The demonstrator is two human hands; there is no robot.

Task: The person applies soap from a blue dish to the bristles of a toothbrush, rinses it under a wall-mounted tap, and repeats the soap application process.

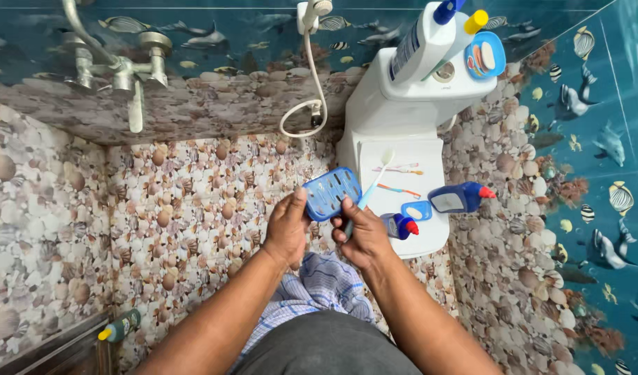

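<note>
Soap tray [332,192], blue, slotted, gripped by left hand [287,229] fingers over floor beside closed toilet lid [395,201]. Right hand [364,239] fingers clenched on toothbrush [371,186], bristles clear above tray edge. Lid carries two toothbrushes [400,169], two blue bottles [460,198]. Open floor lies left.

Head cam, steep downward, near hands [326,232]

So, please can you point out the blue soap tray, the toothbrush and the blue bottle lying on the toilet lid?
blue soap tray [331,192], head view, middle of slotted face.
toothbrush [371,187], head view, handle.
blue bottle [455,198], head view, body.
</note>
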